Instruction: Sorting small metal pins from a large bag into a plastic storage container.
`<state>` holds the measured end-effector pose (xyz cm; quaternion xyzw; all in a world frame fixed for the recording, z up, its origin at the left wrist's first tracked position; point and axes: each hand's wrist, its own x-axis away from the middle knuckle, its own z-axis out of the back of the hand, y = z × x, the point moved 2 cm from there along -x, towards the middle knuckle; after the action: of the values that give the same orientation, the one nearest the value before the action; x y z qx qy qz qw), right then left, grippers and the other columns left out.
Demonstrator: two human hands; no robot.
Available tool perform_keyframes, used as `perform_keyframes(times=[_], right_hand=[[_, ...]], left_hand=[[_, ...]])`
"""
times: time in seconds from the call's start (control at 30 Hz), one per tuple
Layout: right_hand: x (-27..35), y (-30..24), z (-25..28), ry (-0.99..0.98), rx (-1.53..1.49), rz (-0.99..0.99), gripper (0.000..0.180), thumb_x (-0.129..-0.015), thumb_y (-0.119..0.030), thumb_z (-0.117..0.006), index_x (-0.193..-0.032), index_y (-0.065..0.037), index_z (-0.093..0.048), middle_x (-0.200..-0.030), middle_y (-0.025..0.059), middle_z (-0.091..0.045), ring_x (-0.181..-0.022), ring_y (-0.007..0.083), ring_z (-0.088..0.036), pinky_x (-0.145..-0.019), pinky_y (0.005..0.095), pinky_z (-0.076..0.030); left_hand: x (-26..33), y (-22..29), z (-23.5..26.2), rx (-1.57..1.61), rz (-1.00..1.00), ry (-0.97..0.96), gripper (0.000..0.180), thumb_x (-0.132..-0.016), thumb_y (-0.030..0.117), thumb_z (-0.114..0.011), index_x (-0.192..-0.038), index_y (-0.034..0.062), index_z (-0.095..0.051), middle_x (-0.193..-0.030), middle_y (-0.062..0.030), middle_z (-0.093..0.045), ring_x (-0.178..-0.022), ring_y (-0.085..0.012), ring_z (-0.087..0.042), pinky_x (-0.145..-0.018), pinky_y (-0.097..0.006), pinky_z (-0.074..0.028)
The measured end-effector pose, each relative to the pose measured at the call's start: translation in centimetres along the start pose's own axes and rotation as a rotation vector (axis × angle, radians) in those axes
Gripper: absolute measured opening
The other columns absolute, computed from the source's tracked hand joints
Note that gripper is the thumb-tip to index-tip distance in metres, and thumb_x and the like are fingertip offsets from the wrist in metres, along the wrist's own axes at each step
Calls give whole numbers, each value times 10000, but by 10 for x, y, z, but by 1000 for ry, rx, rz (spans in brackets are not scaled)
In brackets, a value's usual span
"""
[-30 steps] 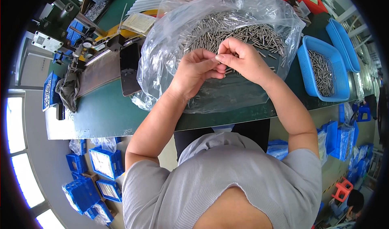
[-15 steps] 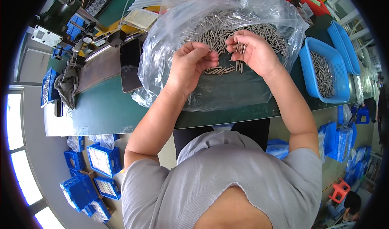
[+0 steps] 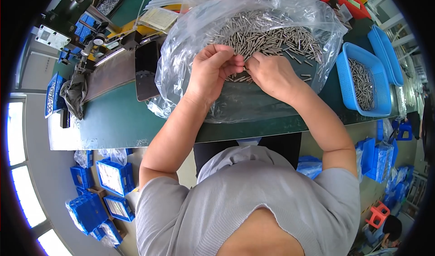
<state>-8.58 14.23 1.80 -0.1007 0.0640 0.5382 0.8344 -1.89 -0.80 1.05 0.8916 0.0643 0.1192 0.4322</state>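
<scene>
Right fingers (image 3: 255,62) now bunched near pins (image 3: 258,43)

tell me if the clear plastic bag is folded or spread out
Spread: the clear plastic bag reaches over the green table around a heap of metal pins, its edges crumpled. Whether they lie inside, I cannot tell.

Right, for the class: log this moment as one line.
left hand: curled, hold unclear | right hand: close to left, hold unclear | metal pins: loose heap beyond hands | blue basket: right, holds similar pieces
</scene>
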Motion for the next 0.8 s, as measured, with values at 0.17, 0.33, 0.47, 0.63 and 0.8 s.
perform_keyframes(times=[0.17,0.33,0.47,0.63,0.8], right_hand=[[2,29,4,42,-611,-129,111,-812,-93,-598,-864,-6,-553,-754,78,-585,-647,174,-573,-573,298,-451],[1,27,24,-69,-1138,-298,69,-849,-62,-570,-877,1,-565,-759,-11,-567,-699,50,-505,-628,213,-425],[4,32,15,-67,-1111,-256,62,-837,-47,-575,-883,-5,-575,-759,-21,-563,-698,37,-498,-639,197,-420],[3,33,18,-66,-1076,-257,50,-822,-38,-587,-862,-8,-592,-752,-29,-558,-695,36,-491,-637,198,-417],[4,30,21,6,-1041,-232,53,-823,-41,-590,-863,-6,-592,-743,-29,-560,-696,38,-494,-638,201,-422]], left_hand=[[-1,-2,-1,-79,54,-47,79,-867,56,-549,-891,-18,-537,-783,-144,-632,-685,-203,-635,-649,-305,-549],[0,-6,-1,-179,122,-137,98,-896,81,-530,-918,-13,-543,-813,-129,-634,-716,-186,-633,-670,-284,-539],[-1,-8,-5,-197,141,-175,108,-900,90,-538,-922,-16,-542,-808,-123,-632,-713,-181,-632,-671,-281,-539],[-1,-9,-5,-206,133,-167,111,-897,87,-544,-927,-20,-542,-801,-122,-632,-702,-181,-631,-664,-281,-539],[0,-10,-6,-244,125,-176,112,-893,84,-550,-926,-23,-543,-804,-125,-633,-702,-182,-633,-664,-283,-542]])
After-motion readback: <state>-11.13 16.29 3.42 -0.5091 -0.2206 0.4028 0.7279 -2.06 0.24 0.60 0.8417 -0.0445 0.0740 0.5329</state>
